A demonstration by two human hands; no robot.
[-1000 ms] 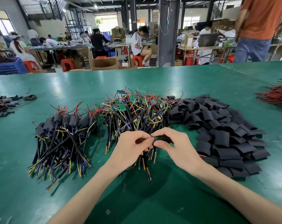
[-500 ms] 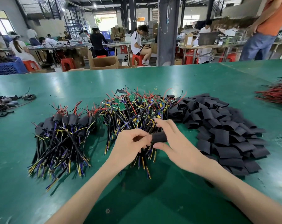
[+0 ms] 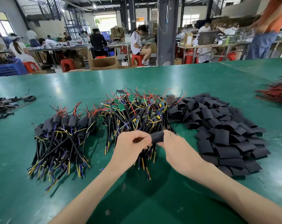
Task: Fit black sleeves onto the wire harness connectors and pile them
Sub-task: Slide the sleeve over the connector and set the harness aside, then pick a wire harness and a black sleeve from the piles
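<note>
My right hand (image 3: 180, 149) pinches a black sleeve (image 3: 157, 136) held sideways over the near end of the middle heap. My left hand (image 3: 130, 147) is closed on a wire harness (image 3: 142, 159) whose coloured wire ends hang below it; its connector end is hidden between my fingers at the sleeve's left mouth. The middle heap is bare harnesses with green boards (image 3: 137, 109). Left of it lies a pile of sleeved harnesses (image 3: 62, 133). A heap of loose black sleeves (image 3: 221, 130) spreads to the right.
The green table (image 3: 72, 88) carries a small tangle of dark wires (image 3: 6, 103) at the far left and a red wire bundle (image 3: 276, 92) at the far right edge. People sit at benches behind; a person in orange stands at the back right.
The sleeve in my right hand has opened from a flat strip into a rounder tube and now stands out between my two hands. My hands stayed in place.
</note>
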